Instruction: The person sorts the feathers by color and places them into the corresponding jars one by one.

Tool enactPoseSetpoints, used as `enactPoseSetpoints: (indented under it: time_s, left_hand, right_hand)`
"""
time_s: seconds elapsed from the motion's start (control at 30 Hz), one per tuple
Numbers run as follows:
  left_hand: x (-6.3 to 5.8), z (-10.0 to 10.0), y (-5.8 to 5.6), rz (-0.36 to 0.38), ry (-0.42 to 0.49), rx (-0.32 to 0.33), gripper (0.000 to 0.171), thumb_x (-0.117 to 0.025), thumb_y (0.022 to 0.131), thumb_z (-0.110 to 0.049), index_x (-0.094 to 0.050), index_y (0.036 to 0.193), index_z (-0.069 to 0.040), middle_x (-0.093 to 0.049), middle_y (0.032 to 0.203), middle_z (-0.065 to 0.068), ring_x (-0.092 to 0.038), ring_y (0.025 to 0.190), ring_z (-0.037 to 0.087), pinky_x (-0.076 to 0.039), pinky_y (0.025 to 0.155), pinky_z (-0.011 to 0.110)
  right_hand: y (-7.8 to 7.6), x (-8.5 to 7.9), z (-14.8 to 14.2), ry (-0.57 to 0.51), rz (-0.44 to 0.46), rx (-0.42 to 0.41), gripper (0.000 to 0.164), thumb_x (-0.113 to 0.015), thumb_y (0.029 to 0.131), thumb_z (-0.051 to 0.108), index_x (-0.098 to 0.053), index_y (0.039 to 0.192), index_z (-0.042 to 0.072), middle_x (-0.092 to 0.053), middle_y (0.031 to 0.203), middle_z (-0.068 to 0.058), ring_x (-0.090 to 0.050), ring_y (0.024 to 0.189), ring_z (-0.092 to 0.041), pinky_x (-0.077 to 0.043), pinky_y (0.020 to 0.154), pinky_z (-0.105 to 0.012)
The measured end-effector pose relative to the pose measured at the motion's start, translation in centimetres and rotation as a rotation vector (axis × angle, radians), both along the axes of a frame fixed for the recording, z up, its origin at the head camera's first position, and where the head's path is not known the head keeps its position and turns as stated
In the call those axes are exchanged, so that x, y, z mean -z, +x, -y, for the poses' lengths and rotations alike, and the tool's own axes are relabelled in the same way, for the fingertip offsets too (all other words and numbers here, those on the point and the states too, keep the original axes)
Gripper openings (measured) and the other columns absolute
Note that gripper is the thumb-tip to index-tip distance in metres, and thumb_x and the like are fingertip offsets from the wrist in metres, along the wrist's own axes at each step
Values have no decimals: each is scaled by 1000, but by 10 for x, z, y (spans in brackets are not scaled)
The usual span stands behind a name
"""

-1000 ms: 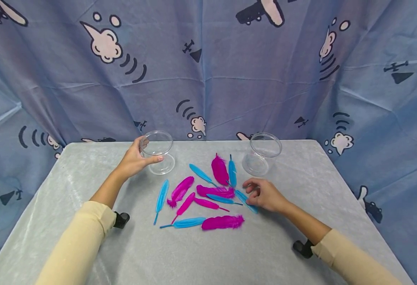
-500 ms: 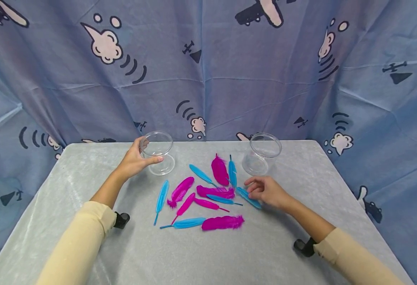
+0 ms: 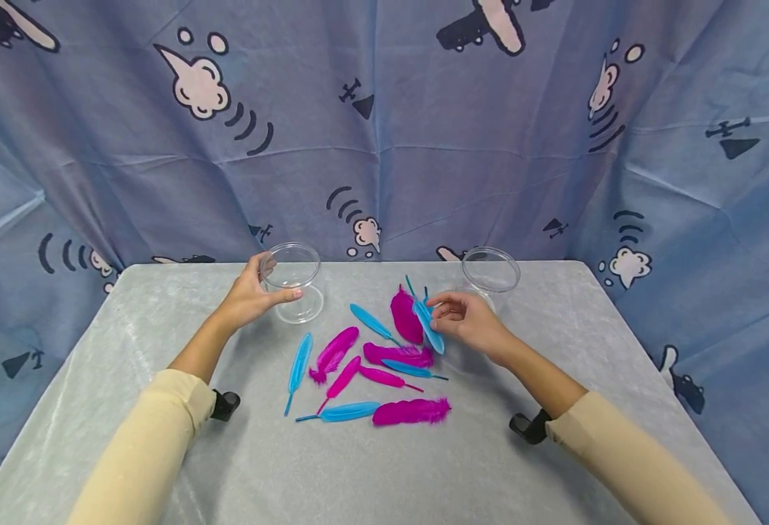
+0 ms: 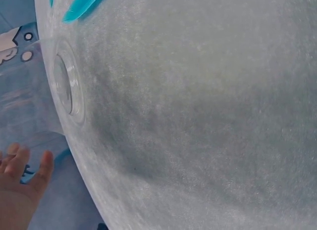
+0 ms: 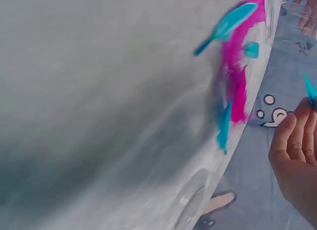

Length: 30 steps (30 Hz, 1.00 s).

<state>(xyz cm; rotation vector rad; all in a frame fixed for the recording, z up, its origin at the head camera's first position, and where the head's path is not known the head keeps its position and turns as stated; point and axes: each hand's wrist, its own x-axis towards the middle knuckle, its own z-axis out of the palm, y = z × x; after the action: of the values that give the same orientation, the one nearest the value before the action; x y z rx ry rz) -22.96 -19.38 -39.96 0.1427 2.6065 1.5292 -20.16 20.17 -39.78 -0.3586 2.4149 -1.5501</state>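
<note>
My left hand (image 3: 251, 297) holds a clear plastic jar (image 3: 303, 280) at the back left of the table, thumb across its front and fingers round its far side. Between thumb and fingertips my right hand (image 3: 473, 322) pinches a blue feather (image 3: 432, 334), lifted over the right of the feather pile, quill pointing away. Behind it, a magenta feather (image 3: 406, 315) and another blue feather are partly covered. Several more magenta and blue feathers lie spread over the middle, among them a fluffy magenta one (image 3: 411, 412) nearest the front.
A second clear jar (image 3: 492, 273) stands at the back right, partly hidden behind my right hand. The grey-covered table (image 3: 358, 474) ends at a blue patterned curtain (image 3: 424, 146). Black straps (image 3: 225, 405) circle both wrists.
My right hand has picked the blue feather up off the table at the right of the pile and carried it up and leftward. The left hand stays on its jar.
</note>
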Motion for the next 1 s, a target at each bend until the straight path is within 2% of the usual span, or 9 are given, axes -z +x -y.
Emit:
enactPoseSetpoints:
  time_s: [0.17,0.33,0.47,0.57,0.7,1.0]
  left_hand:
    - [2,1,0,3,5,-7,109,-81,84,-36,-8,158,-3,-23,161,22,-19,149,37,-22,118,53]
    - [4,1,-1,3,6,-17,109,-82,83,-36,-10,157,-4,-24,161,21,-20,149,36,-22,118,53]
    - [5,0,-1,4,0,-20,107,-81,84,-37,-10,157,-5,-24,161,21,-20,149,36,-22,118,54]
    - [4,-2,-1,8,-12,-17,106,-80,85,-37,-8,156,-4,-23,161,22,-20,149,36,-20,118,55]
    - [4,-3,-2,24,-23,-5,108,-78,86,-37,-3,156,-4,-20,161,23,-18,149,37,-18,118,56]
    - [3,-2,-2,42,-25,-3,107,-77,87,-36,-1,156,-5,-18,162,22,-16,150,37,-17,118,57]
  right_hand:
    - [-12,-10,25,-21,0,43,36,-71,91,5,-62,125,0,-65,102,-16,-68,90,-23,-55,83,-24]
    - [-18,-19,48,-74,-9,47,40,-70,90,3,-59,129,2,-64,100,-17,-68,85,-23,-56,83,-31]
    - [-22,-22,62,-115,-22,34,41,-69,90,1,-59,129,1,-64,98,-16,-67,85,-27,-56,80,-28]
    - [-25,-24,71,-115,-27,32,40,-69,90,1,-59,128,2,-64,96,-14,-67,87,-29,-56,81,-26]
    - [-29,-29,81,-116,-24,32,38,-68,91,1,-59,128,3,-63,95,-13,-68,88,-28,-56,87,-33]
    - [-43,-51,99,-142,-70,68,38,-67,92,1,-58,129,0,-63,97,-14,-70,95,-28,-55,91,-39]
